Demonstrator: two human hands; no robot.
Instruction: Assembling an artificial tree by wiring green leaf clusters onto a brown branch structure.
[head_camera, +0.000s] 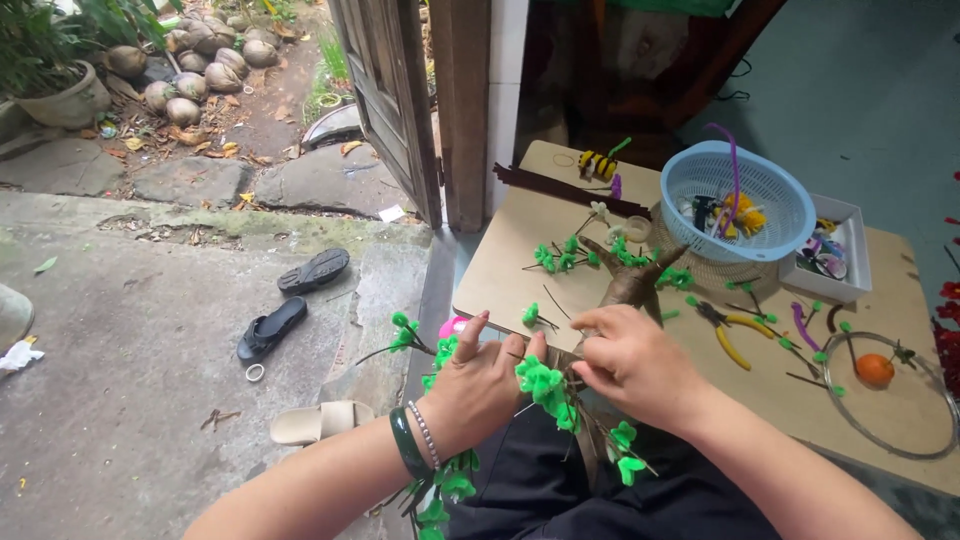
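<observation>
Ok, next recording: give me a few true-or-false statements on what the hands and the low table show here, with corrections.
1. Both hands work on a branch with green fuzzy leaves. True.
2. The left hand wears a dark green bangle at the wrist. True.
3. The yellow-handled pliers are in the right hand. False: they lie on the table, beyond that hand.
4. The blue basket is upside down. False: it stands upright with small items inside.
5. An orange ball lies inside a wire ring. True.
</observation>
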